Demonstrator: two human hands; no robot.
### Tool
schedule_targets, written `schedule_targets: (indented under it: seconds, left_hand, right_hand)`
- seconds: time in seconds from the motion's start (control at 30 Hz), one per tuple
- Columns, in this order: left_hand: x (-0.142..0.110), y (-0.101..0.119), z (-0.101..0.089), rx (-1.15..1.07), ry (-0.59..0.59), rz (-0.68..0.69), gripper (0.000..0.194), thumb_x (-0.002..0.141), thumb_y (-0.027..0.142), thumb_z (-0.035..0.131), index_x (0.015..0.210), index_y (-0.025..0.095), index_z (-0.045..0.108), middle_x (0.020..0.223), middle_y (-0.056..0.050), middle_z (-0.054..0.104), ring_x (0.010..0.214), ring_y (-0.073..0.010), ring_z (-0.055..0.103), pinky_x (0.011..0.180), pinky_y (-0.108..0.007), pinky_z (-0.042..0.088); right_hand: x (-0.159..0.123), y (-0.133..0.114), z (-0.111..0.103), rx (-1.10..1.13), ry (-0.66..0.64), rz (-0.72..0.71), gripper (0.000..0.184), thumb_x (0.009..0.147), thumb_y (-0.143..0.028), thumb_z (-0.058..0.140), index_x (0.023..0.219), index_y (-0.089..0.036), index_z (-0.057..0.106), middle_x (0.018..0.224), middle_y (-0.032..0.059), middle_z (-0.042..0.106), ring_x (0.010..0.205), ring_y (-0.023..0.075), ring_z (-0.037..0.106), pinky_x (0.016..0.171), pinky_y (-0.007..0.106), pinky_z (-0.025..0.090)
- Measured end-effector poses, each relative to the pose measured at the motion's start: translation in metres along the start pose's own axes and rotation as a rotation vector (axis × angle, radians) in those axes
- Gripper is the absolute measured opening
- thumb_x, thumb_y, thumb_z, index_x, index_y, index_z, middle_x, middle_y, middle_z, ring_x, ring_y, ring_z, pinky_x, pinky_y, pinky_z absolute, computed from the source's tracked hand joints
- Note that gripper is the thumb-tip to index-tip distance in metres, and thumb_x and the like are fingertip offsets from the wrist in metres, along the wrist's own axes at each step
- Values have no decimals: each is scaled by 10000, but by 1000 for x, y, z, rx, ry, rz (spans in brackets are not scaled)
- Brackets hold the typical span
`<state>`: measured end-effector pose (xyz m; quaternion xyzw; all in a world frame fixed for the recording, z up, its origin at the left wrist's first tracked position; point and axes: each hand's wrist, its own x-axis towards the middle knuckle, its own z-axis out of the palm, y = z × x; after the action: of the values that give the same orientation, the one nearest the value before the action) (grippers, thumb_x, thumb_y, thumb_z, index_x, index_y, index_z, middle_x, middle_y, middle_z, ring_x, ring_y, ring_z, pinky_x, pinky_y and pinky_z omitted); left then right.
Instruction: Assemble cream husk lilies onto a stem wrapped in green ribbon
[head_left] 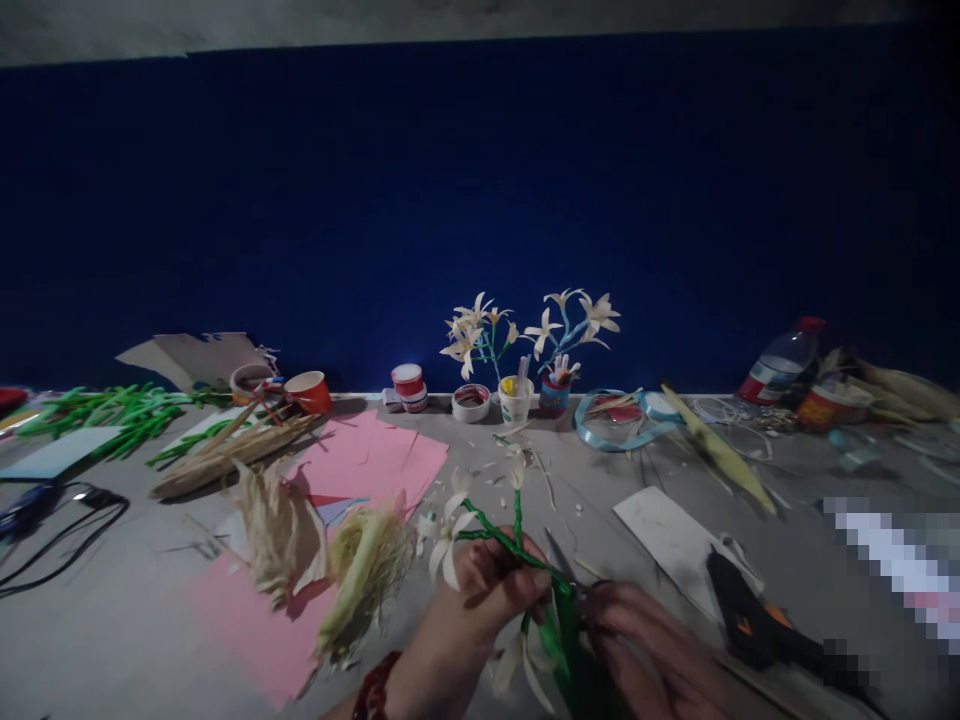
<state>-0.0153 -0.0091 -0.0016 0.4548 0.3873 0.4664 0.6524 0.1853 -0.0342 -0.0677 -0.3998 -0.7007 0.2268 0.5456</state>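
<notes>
My left hand (495, 590) pinches a green-wrapped flower stem (499, 540) that branches out to the left. White-petalled flowers (448, 535) stand at the branch ends, and another droops below the hand. Closed at the stem's right end, my right hand (637, 640) is partly blurred. From its fingers a pair of scissors (555, 552) points up and left, its handles mostly hidden. Wide green strips (566, 655) hang between the two hands.
Pink paper sheets (367, 455), dried corn husks (277, 530) and green wrapped stems (135, 420) lie left. Finished white flowers (472, 330) stand in a cup (516, 403) at the back. To the right are a black glue gun (750, 610), white card (660, 540) and a bottle (784, 362).
</notes>
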Motion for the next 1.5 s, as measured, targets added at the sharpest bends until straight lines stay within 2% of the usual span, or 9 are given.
schedule_targets:
  seconds: [0.13,0.2,0.3,0.4,0.57,0.8,0.97,1.27,1.5]
  left_hand:
    - [2,13,-4,136,-85,12,193,735,325,676,728,138,628,593,12,545,574,-125,473,559,-235,362]
    - [4,17,-3,195,-104,-10,157,737,299,669,737,151,618,609,16,546,569,-117,467,536,-226,358]
    - [9,19,2,266,-138,-55,78,739,228,645,734,160,607,592,34,522,520,-97,434,482,-212,336]
    - [11,20,5,302,-184,-78,70,751,227,626,743,158,614,555,50,482,459,-80,389,423,-206,294]
    - [13,24,1,384,-226,7,143,750,289,658,744,146,645,577,31,514,496,-96,434,450,-212,316]
    - [15,39,3,398,-291,-38,96,750,231,658,703,155,624,551,55,481,489,-92,404,446,-216,295]
    - [15,44,8,289,-265,-74,146,716,272,721,715,151,638,652,38,557,621,-112,477,596,-224,371]
    - [24,9,-5,-269,-323,-199,151,701,250,641,685,103,677,625,-47,629,599,-163,581,619,-272,414]
    - [22,-16,4,-376,-191,25,199,604,200,838,758,150,721,734,-14,659,684,-116,557,658,-211,405]
  right_hand:
    - [23,8,-49,-92,38,212,154,847,-346,617,823,-239,725,752,48,722,647,174,699,572,183,576]
    - [38,-4,-60,-39,-52,273,199,853,-373,608,781,-219,711,703,50,702,661,181,691,601,206,575]
    - [57,-34,-51,29,-376,279,179,885,-355,565,879,-226,690,806,53,706,746,195,679,657,266,560]
    - [69,-54,-30,-44,-484,226,174,889,-318,549,795,-217,654,760,17,668,724,177,635,649,258,507]
    - [74,-52,-16,-83,-495,278,157,846,-290,582,715,-205,596,668,-20,593,644,155,572,563,221,444]
    - [77,-55,-18,-209,-507,188,148,783,-164,571,646,-214,546,623,-36,561,606,144,543,509,210,379]
    - [73,-51,-16,-100,-453,230,110,784,-167,547,681,-205,555,643,-35,560,618,144,558,566,220,425]
    - [73,-57,-18,-62,-427,285,137,812,-194,531,677,-206,541,664,-31,593,668,151,577,640,235,436]
    - [70,-48,-11,-144,-366,201,120,821,-241,552,708,-204,568,690,-11,595,684,170,595,638,257,449]
